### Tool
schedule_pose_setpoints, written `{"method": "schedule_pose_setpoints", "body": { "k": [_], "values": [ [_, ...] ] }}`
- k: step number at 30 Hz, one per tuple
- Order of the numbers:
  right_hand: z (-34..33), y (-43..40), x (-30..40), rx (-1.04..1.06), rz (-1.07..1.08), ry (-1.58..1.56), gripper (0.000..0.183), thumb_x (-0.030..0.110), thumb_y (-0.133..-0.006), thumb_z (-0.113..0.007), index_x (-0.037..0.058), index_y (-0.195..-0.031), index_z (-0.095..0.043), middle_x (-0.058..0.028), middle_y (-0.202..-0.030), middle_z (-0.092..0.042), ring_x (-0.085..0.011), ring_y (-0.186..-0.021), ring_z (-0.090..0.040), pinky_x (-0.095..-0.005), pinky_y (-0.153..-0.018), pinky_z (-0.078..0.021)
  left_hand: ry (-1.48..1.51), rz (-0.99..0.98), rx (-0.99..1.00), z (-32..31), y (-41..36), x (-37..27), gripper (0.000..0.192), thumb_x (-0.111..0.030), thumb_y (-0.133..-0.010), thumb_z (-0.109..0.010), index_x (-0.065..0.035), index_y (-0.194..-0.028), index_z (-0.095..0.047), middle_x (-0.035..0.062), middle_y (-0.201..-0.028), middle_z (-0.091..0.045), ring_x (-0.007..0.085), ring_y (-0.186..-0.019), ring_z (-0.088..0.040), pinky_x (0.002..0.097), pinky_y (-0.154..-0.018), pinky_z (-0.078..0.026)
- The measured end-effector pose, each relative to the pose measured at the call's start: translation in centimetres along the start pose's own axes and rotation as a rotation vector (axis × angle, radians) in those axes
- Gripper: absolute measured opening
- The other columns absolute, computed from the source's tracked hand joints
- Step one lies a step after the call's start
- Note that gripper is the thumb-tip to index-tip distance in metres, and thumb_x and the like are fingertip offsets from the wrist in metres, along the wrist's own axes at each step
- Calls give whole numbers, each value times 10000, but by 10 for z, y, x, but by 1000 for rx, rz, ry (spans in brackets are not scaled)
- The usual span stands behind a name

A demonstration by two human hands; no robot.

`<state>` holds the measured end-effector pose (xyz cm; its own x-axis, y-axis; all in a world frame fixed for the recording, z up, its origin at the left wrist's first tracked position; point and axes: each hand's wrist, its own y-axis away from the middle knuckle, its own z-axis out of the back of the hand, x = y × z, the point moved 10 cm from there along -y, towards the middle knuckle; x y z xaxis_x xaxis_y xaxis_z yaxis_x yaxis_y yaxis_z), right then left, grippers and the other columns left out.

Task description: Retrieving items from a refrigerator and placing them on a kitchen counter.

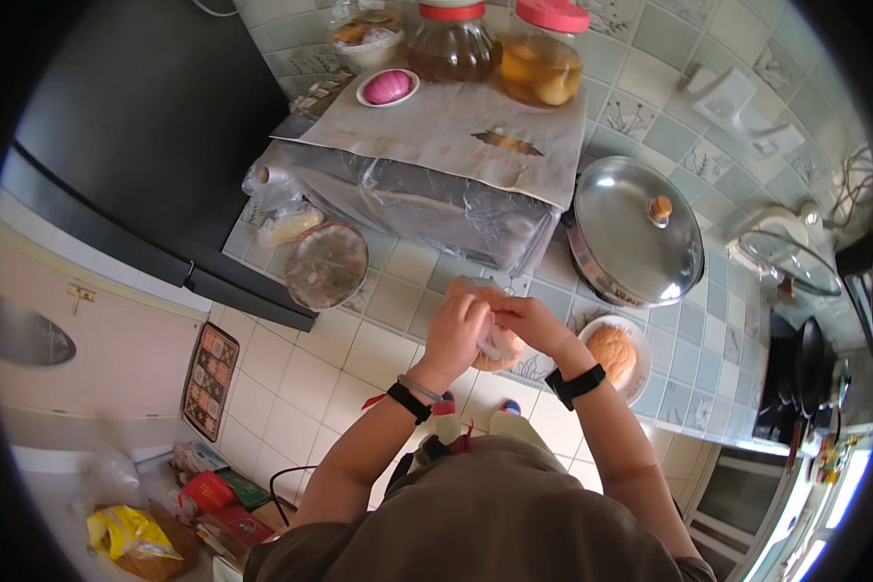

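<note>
Both hands meet at the front edge of the tiled counter, over a clear plastic bag (489, 342) with a tan, bread-like item (505, 355) in it. My left hand (454, 333) pinches the gathered plastic of the bag. My right hand (537, 325) grips the same plastic from the other side, its fingertips close to those of the left. The hands partly hide the bag and its contents. To the right of them a round bread bun (611, 353) lies on a white plate (642, 364).
A large lidded pan (633, 233) stands at the back right. A plastic-wrapped box (436, 211) bears jars (542, 69) and a small dish with an onion (388, 87). A covered round bowl (327, 265) sits at the left counter edge, beside a dark refrigerator (145, 131).
</note>
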<state>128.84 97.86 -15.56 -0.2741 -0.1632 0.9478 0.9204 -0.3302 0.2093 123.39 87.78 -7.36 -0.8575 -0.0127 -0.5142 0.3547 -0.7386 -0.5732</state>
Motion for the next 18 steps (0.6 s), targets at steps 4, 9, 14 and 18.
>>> {"method": "schedule_pose_setpoints", "body": {
  "k": [4, 9, 14, 18],
  "values": [
    [2, -1, -2, 15, 41, 21, 242, 103, -848, -628, 10, -1067, -674, -132, -879, -692, -194, -746, -648, -306, -711, -518, -76, 57, 47, -5, 12, 8, 109, -83, -779, -672, -67, -818, -571, 100, -793, -558, 341, -767, -554, 437, -622, -441],
    [2, 5, -2, -151, 104, 174, 198, 140, -824, -620, 30, -975, -686, -188, -792, -661, -285, -683, -649, -349, -651, -511, -47, 100, -59, 6, 17, 0, 98, -77, -760, -647, -70, -771, -551, 82, -796, -541, 326, -747, -545, 441, -670, -441],
    [20, 23, 21, -426, 250, 417, 123, 83, -829, -585, 2, -894, -651, -178, -725, -653, -297, -650, -652, -347, -606, -510, -64, 192, -80, 3, 46, -5, 109, -37, -726, -642, -64, -780, -551, 93, -881, -548, 333, -817, -539, 447, -717, -431],
    [11, 43, 41, -307, 303, 410, 94, 67, -814, -596, 11, -881, -629, -179, -806, -649, -338, -726, -640, -385, -649, -513, -173, 117, -19, 7, 38, -26, 164, -83, -749, -620, -73, -912, -601, 95, -989, -561, 311, -894, -551, 416, -766, -449]
  ]
}}
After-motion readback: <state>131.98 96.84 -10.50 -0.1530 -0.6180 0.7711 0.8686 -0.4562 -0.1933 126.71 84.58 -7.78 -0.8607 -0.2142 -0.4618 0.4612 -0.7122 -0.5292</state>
